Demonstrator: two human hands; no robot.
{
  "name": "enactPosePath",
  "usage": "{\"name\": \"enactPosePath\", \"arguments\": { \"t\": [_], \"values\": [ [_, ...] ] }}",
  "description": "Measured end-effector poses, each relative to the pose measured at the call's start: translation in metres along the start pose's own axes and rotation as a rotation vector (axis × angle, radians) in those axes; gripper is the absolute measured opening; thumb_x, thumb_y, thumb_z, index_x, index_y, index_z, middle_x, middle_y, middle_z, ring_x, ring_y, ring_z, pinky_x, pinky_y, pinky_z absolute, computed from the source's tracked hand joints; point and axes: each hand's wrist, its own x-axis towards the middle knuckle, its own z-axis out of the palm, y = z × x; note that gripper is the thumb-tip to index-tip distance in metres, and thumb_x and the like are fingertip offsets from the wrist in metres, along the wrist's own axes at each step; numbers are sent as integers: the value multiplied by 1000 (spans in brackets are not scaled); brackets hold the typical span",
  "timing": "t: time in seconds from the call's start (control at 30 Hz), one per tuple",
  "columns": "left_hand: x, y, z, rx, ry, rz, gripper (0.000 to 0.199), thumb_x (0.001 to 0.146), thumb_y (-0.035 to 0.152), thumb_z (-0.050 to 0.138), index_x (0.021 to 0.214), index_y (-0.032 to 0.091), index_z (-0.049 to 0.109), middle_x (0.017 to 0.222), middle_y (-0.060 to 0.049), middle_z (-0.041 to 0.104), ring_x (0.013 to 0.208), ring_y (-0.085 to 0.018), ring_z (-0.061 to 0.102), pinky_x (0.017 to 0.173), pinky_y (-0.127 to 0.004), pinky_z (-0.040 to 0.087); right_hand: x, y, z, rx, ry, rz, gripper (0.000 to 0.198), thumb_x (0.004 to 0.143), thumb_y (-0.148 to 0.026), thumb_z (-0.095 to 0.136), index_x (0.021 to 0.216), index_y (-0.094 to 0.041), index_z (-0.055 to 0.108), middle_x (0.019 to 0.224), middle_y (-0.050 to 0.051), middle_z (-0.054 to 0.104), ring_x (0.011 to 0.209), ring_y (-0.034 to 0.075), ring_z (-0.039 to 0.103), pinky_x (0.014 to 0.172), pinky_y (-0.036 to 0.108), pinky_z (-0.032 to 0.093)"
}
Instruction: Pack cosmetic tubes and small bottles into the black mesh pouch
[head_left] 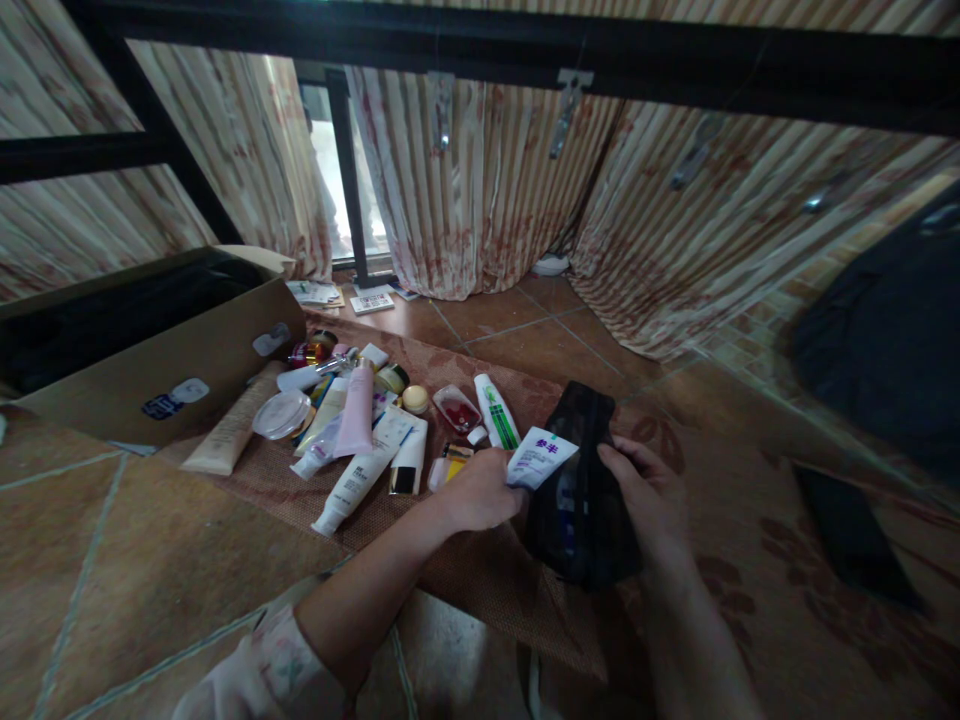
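Note:
My left hand (480, 492) is closed around the lower end of a white tube with purple lettering (541, 455), whose flat end points up and to the right. The tube lies against a black mesh pouch (574, 500), and something with blue and white print shows through the mesh. On the pouch's right edge, my right hand (649, 480) grips the fabric between thumb and fingers. Just beyond my left hand are a white and green tube (495, 410) and a clear container with red contents (457, 408). Farther left lies a pile of cosmetics with a pink tube (357, 408).
A patterned brown mat (442, 365) lies on the tiled floor (150, 540). At the left stands an open cardboard box (180, 365) with dark contents. A black flat object (855, 535) rests at the right. Striped curtains (480, 190) hang behind, below a dark frame bar (480, 45).

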Motion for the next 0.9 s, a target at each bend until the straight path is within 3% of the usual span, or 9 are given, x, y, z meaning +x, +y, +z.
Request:
{"name": "enactPosePath", "arguments": {
  "t": [0.17, 0.3, 0.47, 0.6, 0.9],
  "values": [
    [0, 2, 0, -76, 21, 2, 25, 69, 13, 54, 87, 18, 71, 82, -2, 72, 77, -20, 65, 71, -26, 49, 1, 1, -1, -23, -15, -69, 37, 60, -47, 74, 84, -18, 73, 68, 2, 72, 57, 18, 65, 52, 27, 49],
    [2, 5, 1, -275, 42, 11, 24, 67, 10, 53, 83, 17, 70, 79, -1, 71, 74, -17, 63, 71, -26, 49, 2, 2, 0, -28, -2, -67, 36, 60, -46, 74, 84, -19, 73, 69, 2, 72, 58, 19, 66, 53, 27, 50],
    [5, 10, 0, -648, 217, -140, 6, 63, 14, 63, 69, 14, 65, 65, 1, 64, 58, -12, 56, 60, -23, 45, 1, 0, 0, -6, -1, -33, 33, 60, -43, 75, 82, -19, 72, 69, 1, 72, 60, 18, 65, 56, 27, 51],
    [4, 15, -3, -854, 296, -209, 11, 58, 18, 69, 66, 12, 65, 61, 0, 63, 53, -11, 54, 55, -24, 43, -1, -2, 1, 43, -10, 13, 34, 58, -42, 76, 82, -19, 72, 66, 0, 70, 57, 17, 64, 54, 26, 50],
    [2, 18, -9, -1134, 240, -227, 16, 56, 18, 71, 70, 9, 68, 68, -7, 69, 59, -16, 63, 62, -30, 51, 3, 4, -1, -20, -11, -31, 35, 62, -45, 74, 86, -19, 72, 71, 1, 72, 62, 18, 66, 56, 27, 51]
  ]
}}
